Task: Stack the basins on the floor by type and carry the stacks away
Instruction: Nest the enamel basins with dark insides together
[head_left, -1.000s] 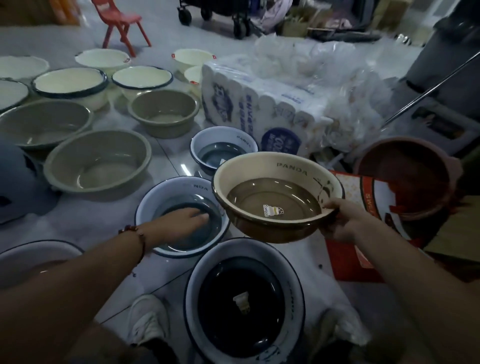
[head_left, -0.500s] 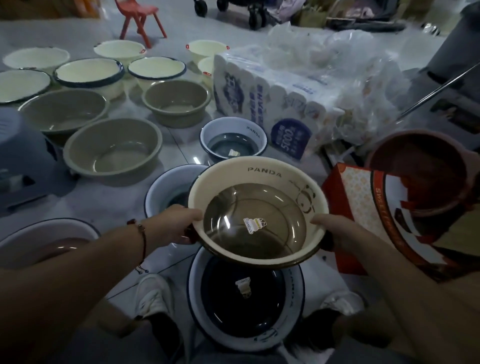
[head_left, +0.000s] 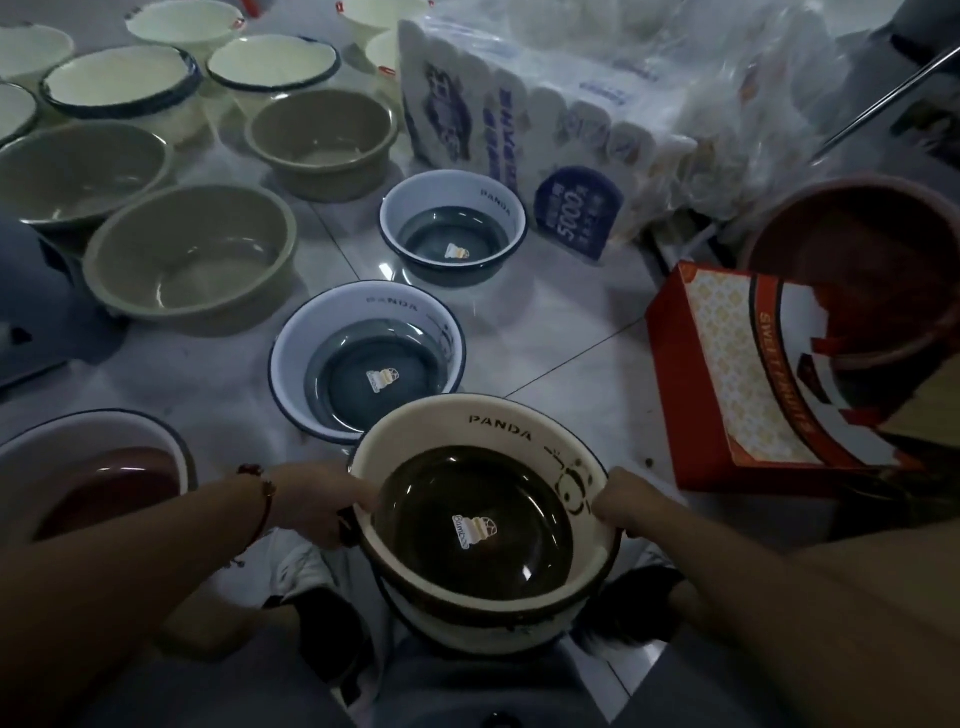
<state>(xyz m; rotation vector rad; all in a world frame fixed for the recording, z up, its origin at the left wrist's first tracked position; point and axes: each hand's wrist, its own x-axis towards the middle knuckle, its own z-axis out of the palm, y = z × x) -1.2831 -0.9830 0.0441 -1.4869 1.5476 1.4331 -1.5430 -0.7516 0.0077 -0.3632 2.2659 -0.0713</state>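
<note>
From the head camera you are crouched over the floor (head_left: 561, 332) with the brown PANDA basin (head_left: 483, 514) held low between your knees, your left hand (head_left: 317, 499) gripping its left rim and your right hand (head_left: 623, 501) its right rim, the fingers of both curled over the edge and clamped on it. It sits inside the rim of a white basin (head_left: 467, 631) below; whether it is fully seated you cannot tell, since the lower one is mostly hidden. To finish the nesting well, I would keep the basin level, lower both sides evenly so neither rim catches, and slip your fingers out only once the weight is resting below. Check that the two match in type: the lower one looks like a dark-rimmed white basin, but little of it shows. Just ahead sits the near blue PANDA basin (head_left: 369, 358), almost touching the front rim of the one you hold, with the far blue PANDA basin (head_left: 452, 228) beyond it. The olive basins (head_left: 192, 249) crowd the left, a red-bottomed basin (head_left: 88, 478) sits by your left forearm, and the red box (head_left: 737, 374) stands on the right. Open floor lies between the box and the blue basins.
</note>
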